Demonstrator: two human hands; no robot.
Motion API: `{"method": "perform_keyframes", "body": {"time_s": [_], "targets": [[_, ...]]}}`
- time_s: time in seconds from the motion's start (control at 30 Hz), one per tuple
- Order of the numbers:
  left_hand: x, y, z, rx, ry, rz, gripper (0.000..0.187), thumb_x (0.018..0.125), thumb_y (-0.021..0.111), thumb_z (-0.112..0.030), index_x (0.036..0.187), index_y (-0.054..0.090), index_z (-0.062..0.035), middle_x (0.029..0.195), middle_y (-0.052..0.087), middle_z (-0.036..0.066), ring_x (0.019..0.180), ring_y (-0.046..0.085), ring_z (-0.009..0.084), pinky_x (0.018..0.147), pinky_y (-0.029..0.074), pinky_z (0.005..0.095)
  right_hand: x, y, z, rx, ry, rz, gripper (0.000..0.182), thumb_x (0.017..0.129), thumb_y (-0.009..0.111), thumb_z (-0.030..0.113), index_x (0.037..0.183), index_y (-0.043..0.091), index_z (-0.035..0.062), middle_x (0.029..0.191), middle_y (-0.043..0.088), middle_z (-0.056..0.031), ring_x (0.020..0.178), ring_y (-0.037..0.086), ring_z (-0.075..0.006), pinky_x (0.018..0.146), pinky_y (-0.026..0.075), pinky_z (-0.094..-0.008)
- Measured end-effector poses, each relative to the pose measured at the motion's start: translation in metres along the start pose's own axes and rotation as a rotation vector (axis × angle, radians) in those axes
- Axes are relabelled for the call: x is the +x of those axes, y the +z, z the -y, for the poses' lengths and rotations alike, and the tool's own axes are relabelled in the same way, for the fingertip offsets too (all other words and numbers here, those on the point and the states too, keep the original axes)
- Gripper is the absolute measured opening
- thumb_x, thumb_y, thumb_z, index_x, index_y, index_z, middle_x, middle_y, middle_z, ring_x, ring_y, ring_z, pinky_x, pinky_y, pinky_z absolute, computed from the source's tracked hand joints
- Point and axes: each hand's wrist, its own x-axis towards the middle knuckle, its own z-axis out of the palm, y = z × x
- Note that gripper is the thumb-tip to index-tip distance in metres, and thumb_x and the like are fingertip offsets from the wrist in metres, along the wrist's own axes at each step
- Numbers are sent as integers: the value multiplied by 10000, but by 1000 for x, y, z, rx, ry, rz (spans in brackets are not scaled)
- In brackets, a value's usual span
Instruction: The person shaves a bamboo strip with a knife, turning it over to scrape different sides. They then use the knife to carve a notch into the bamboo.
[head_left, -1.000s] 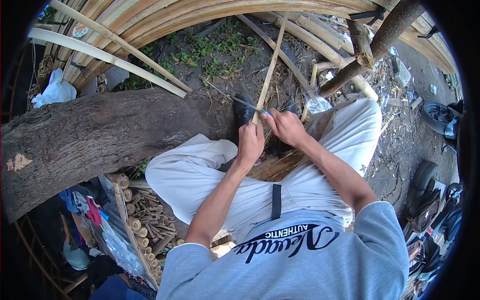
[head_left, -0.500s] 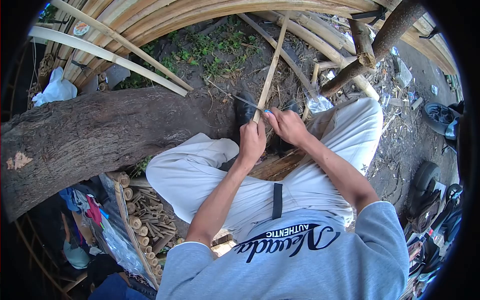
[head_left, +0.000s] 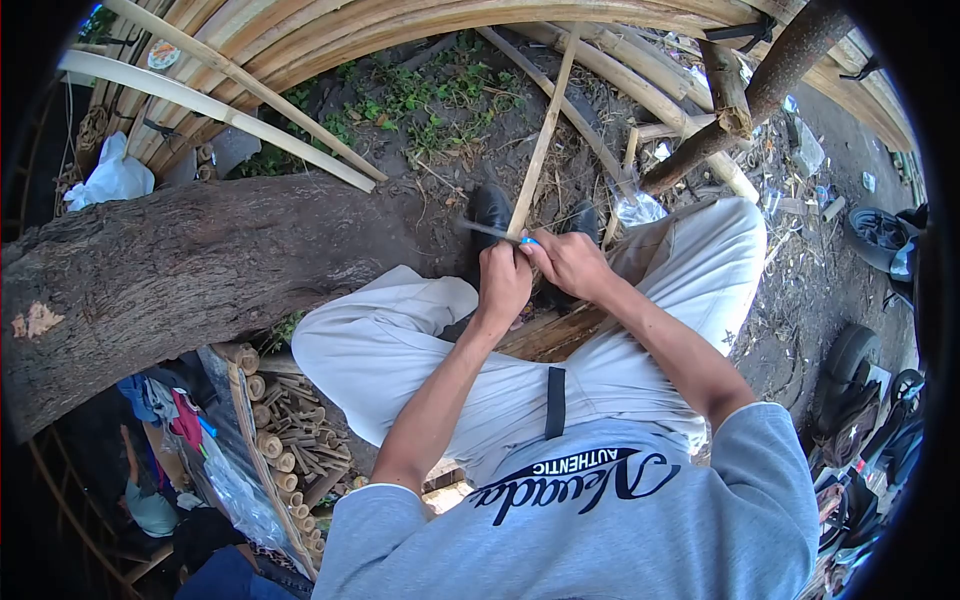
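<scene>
Between my knees, my left hand (head_left: 506,283) is closed around the near end of a long, split bamboo strip (head_left: 546,140), which stretches away from me over the dirt. My right hand (head_left: 570,264) grips a knife whose handle shows a bit of blue. The thin knife blade (head_left: 485,230) points left and lies across the strip, just beyond my left fingers. Both hands are close together, nearly touching. Most of the handle is hidden in my right fist.
A thick tree trunk (head_left: 200,270) lies to my left, with stacked bamboo pieces (head_left: 290,420) below it. Long bamboo slats (head_left: 400,35) arch across the far side. A wooden post (head_left: 770,90) leans at the right. A person (head_left: 150,505) is partly visible at lower left.
The knife has slid along the bamboo strip toward me, its blade now closer to my left hand. My right hand has come down slightly, and the left has barely moved.
</scene>
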Motion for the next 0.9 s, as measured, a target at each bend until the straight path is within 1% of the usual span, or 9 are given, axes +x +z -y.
{"method": "perform_keyframes", "body": {"time_s": [0.03, 0.17, 0.23, 0.37, 0.57, 0.63, 0.7, 0.83, 0.9], "targets": [[0, 0, 0, -5, -32, 14, 280, 993, 556, -124, 817, 608, 88, 632, 568, 285, 600, 610, 448, 524, 402, 484, 3, -2, -2, -7, 29, -39, 367, 1045, 492, 366, 935, 616, 39, 658, 620, -230, 639, 631, -444, 575, 505, -529], [0, 0, -9, 26, -76, 45, 250, 974, 534, -57, 790, 579, 106, 657, 578, 301, 673, 621, 475, 556, 434, 517, 3, -7, -5, 6, 44, -51, 367, 1041, 506, 356, 874, 599, 42, 653, 614, -234, 637, 626, -454, 566, 500, -534], [-1, 2, -1, -12, 79, -80, 288, 994, 529, -79, 777, 573, 106, 651, 568, 304, 652, 615, 475, 536, 428, 506, 0, -5, -4, 1, -12, 7, 364, 1036, 515, 364, 885, 601, 44, 659, 617, -236, 642, 626, -456, 564, 500, -535], [-4, -4, -7, 47, -52, 34, 272, 1006, 512, -78, 819, 581, 107, 692, 591, 306, 684, 621, 473, 567, 435, 520, 15, -13, -14, -145, 185, -73, 392, 1044, 494, 383, 887, 597, 38, 631, 602, -237, 634, 619, -462, 562, 496, -528], [-4, 1, 7, 16, 72, 1, 210, 1017, 486, -77, 980, 589, 101, 834, 633, 332, 813, 622, 510, 681, 474, 532, 4, -8, -10, -23, -105, 8, 409, 1048, 475, 385, 862, 586, 38, 628, 594, -238, 618, 615, -460, 566, 495, -529], [-3, -1, 0, 34, -9, 75, 186, 1001, 483, -48, 1035, 572, 111, 884, 633, 343, 853, 618, 520, 710, 487, 523, 15, -14, -16, -141, 184, -64, 406, 1037, 491, 386, 849, 577, 37, 638, 589, -238, 631, 618, -455, 586, 502, -528], [-2, 2, 5, 39, 7, 89, 185, 999, 483, -44, 1045, 572, 111, 882, 635, 341, 853, 624, 513, 705, 490, 525, 11, -15, -14, -157, 190, -64, 409, 1033, 501, 395, 852, 581, 37, 643, 595, -240, 641, 626, -452, 591, 507, -532], [-3, 2, 12, 55, 7, 96, 172, 991, 489, -36, 1054, 577, 98, 889, 636, 339, 859, 630, 506, 696, 494, 521, 1, -6, -7, -32, -126, -2, 405, 1036, 504, 391, 859, 599, 40, 637, 613, -235, 641, 634, -455, 563, 505, -537], [-5, 0, 9, 51, -5, 98, 169, 987, 489, -31, 1056, 578, 94, 889, 636, 337, 856, 631, 504, 692, 495, 520, 11, -11, -13, -100, 122, -63, 399, 1024, 519, 395, 851, 593, 43, 638, 614, -230, 638, 633, -452, 569, 507, -536]]}}
